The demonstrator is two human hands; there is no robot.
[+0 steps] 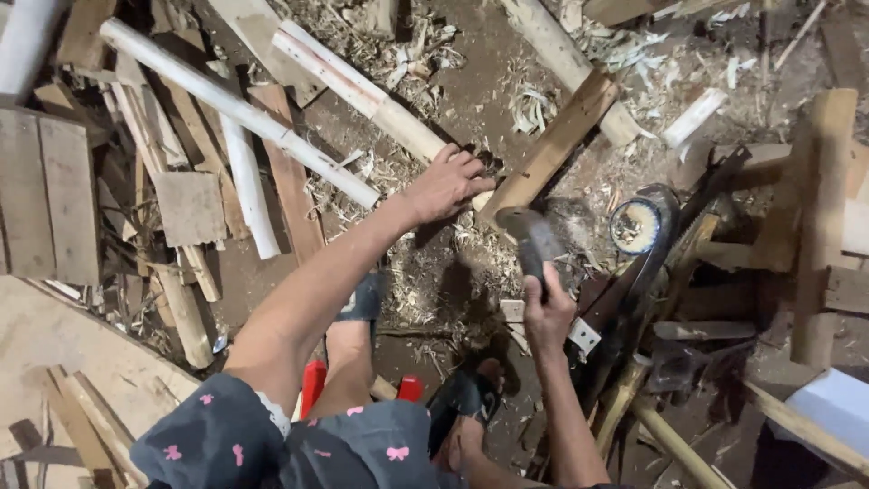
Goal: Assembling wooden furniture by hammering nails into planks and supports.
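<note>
Left hand [450,184] is clamped around the pale wooden stick [362,91] lying on the shaving-covered ground [471,81]. Right hand [547,312] grips the hatchet [528,237] tight, blade raised just beside the stick's end.

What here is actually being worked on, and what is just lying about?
In use:
left hand gripping the wooden stick
right hand holding the hatchet
wooden block under the stick's end

Lying about:
white pole
planks
wood shavings
tape roll
</note>
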